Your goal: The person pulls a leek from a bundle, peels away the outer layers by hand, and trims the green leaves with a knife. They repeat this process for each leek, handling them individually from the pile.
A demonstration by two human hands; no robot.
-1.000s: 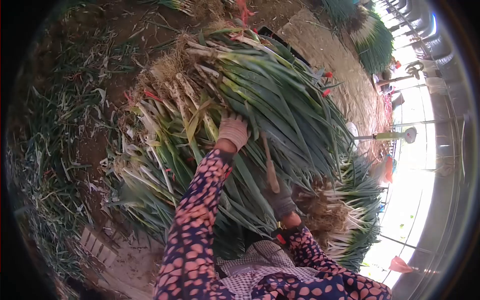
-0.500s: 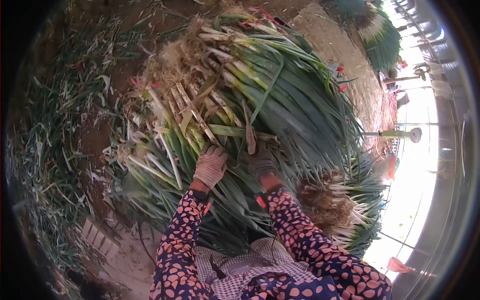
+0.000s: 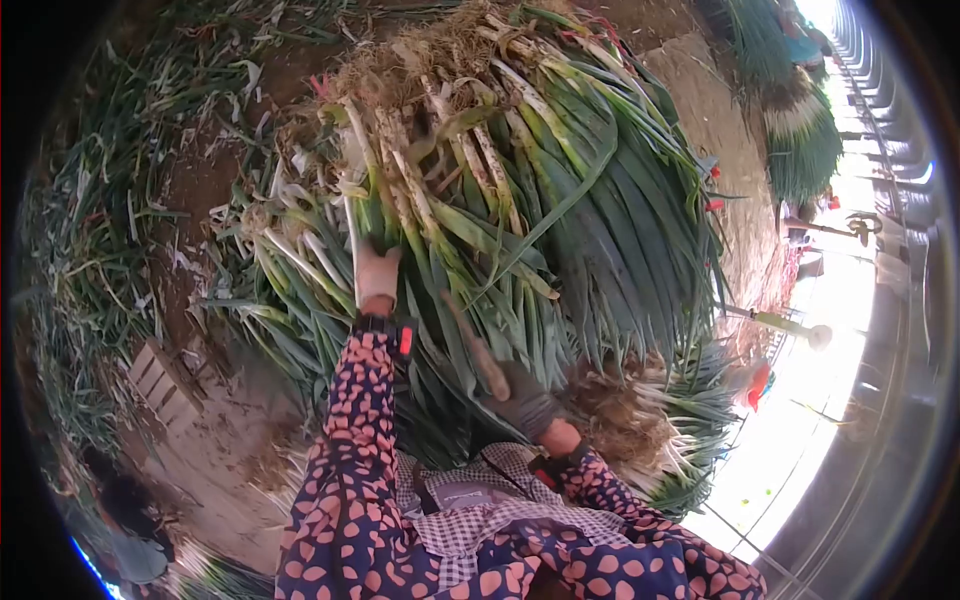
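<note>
A big heap of green onions (image 3: 560, 200) lies in front of me, white stalks and roots to the upper left, green leaves fanning right. My left hand (image 3: 376, 277), in a pinkish glove, is pushed in among the white stalks (image 3: 400, 200) at the heap's left side and closes around them. My right hand (image 3: 527, 403), in a dark glove, sits low by the leaf ends and grips a wooden-handled tool (image 3: 478, 353) that points up and left over the leaves; its working end is hidden.
Another bundle with tangled roots (image 3: 630, 420) lies right of my right hand. Loose leaves litter the soil (image 3: 90, 250) at left. A slatted wooden piece (image 3: 165, 380) is at lower left. More bundles (image 3: 805, 130) and a scale-like stand (image 3: 790, 325) are at right.
My left hand moved up and left into the white stalks. My right hand drew back down toward my body with the tool. The view shifted, so the heap looks closer.
</note>
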